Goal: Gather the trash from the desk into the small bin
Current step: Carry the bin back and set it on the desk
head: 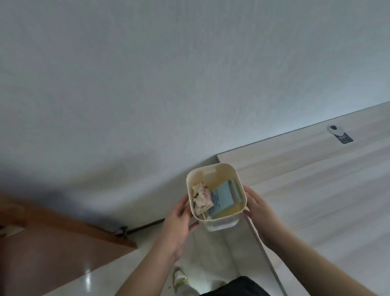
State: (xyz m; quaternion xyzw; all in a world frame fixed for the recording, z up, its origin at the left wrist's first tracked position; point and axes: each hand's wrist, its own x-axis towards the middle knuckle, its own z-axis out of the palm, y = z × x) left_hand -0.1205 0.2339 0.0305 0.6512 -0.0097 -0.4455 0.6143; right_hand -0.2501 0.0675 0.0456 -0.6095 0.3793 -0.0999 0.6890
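A small cream bin [222, 224] is held in the air beside the left end of the pale wooden desk [314, 183]. My left hand [177, 224] grips its left wall and my right hand [259, 208] grips its right wall. Inside the bin lie a crumpled tissue with pink marks [201, 198], a light blue paper or packet [224, 197] and something yellow underneath. A thin stick leans at the bin's near inner corner.
A small grey and black device [339, 133] lies on the desk near the wall. A brown wooden piece of furniture [48, 239] stands at the left over a glossy tiled floor. My shoe [179, 279] shows below. A white wall fills the upper view.
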